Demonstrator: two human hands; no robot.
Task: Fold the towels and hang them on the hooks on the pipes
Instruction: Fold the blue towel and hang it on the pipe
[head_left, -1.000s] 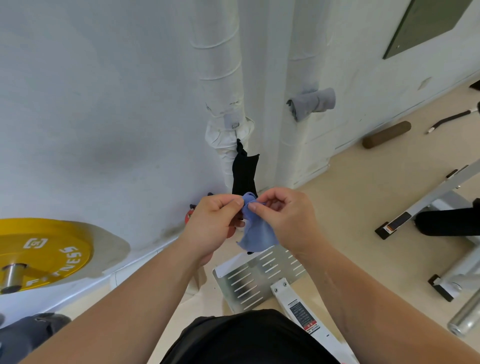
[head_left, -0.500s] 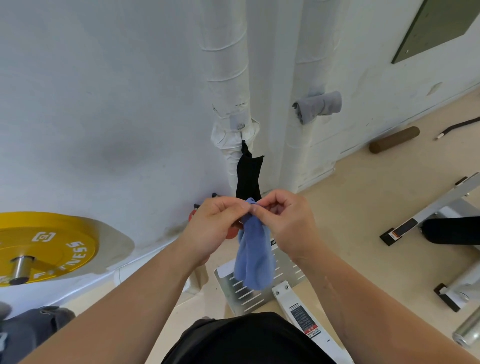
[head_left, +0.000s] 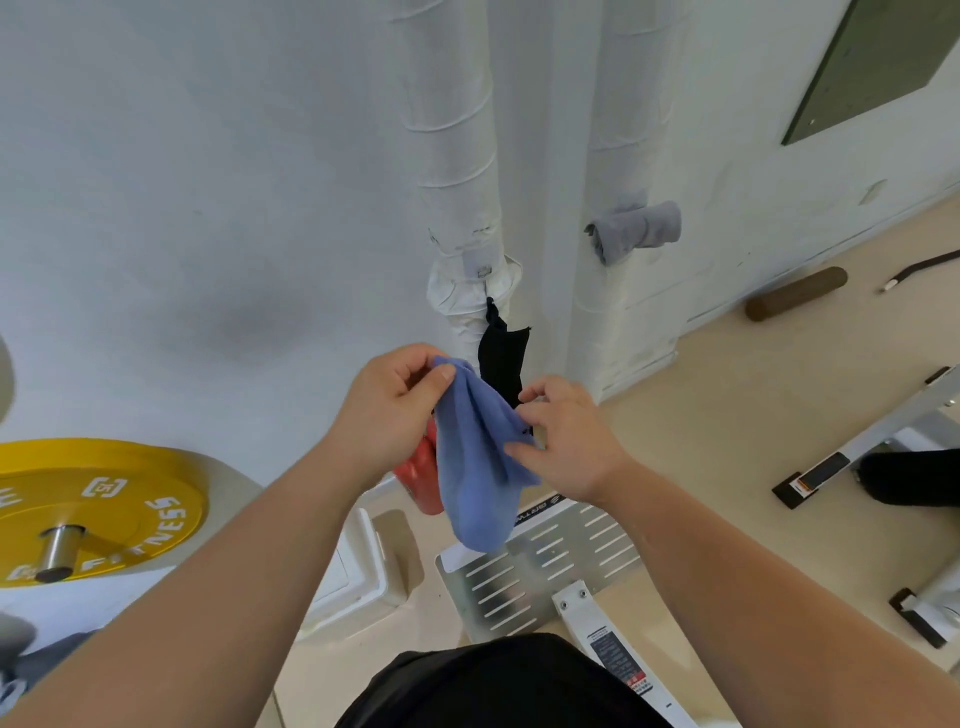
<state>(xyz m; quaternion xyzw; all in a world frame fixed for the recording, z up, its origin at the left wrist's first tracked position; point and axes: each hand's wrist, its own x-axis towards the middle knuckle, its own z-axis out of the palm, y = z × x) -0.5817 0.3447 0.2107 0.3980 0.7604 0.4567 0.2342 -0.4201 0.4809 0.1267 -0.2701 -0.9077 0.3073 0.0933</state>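
Note:
A blue towel (head_left: 475, 467) hangs down in front of me. My left hand (head_left: 387, 410) pinches its top corner between thumb and fingers. My right hand (head_left: 563, 441) grips the towel's right edge lower down. Behind the hands, a black towel (head_left: 503, 358) hangs from a hook on the left white pipe (head_left: 452, 130). An empty hook (head_left: 484, 270) sits just above it on that pipe. A grey folded towel (head_left: 631, 231) hangs on the right pipe (head_left: 631, 104).
A yellow weight plate (head_left: 98, 512) on a bar is at the left. A red object (head_left: 418, 475) sits low behind the towel. A perforated metal footplate (head_left: 545, 566) lies on the floor below. A bench frame (head_left: 893, 441) and a brown roller (head_left: 795, 293) are on the right.
The hands have drawn apart: the left one keeps the towel's top corner, the right one has slid down its edge. The blue towel has opened out and hangs longer.

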